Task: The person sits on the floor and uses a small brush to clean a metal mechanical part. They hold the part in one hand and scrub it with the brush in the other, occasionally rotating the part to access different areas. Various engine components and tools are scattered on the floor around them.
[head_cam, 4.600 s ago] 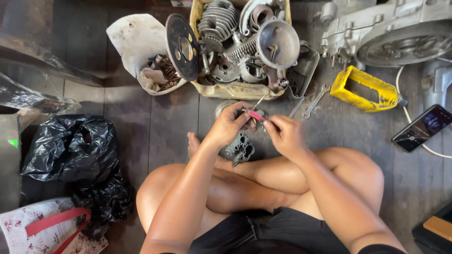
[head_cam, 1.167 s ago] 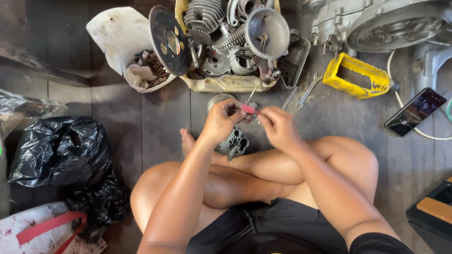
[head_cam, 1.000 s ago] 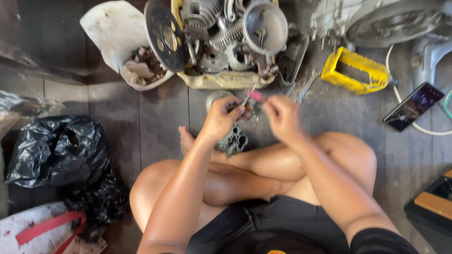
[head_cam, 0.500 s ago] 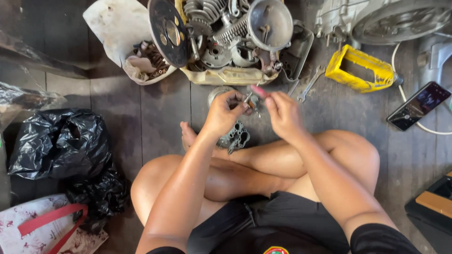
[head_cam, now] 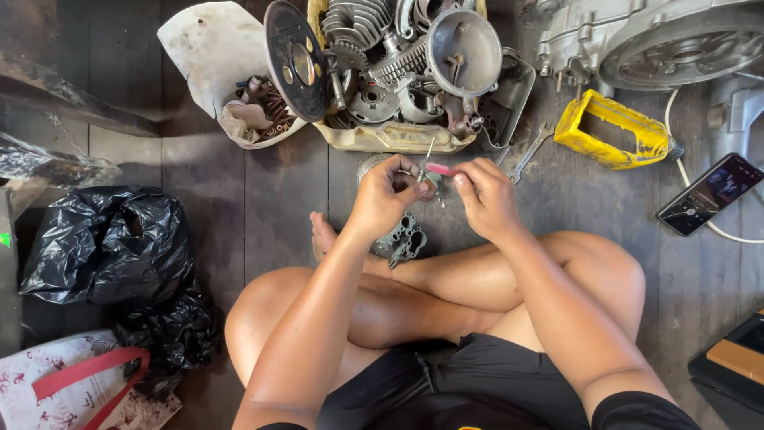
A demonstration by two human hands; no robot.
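Observation:
I sit cross-legged on a dark wooden floor. My left hand [head_cam: 387,193] pinches a small metal part [head_cam: 430,182] in front of me. My right hand [head_cam: 484,193] grips a small screwdriver with a pink handle [head_cam: 438,169], its thin shaft pointing up and left over the part. The two hands nearly touch. Below them, by my foot, a grey metal carburettor-like body [head_cam: 404,237] lies on the floor.
A cream tray [head_cam: 382,139] full of engine parts stands ahead, with a white tub [head_cam: 208,56] of small parts to its left. A spanner [head_cam: 528,151], a yellow frame [head_cam: 613,131], an engine casing [head_cam: 668,40] and a phone [head_cam: 710,193] lie right. Black bags [head_cam: 111,247] lie left.
The view has shifted slightly while my hands stayed together over the small part. The pink-handled screwdriver has tilted a little in my right hand.

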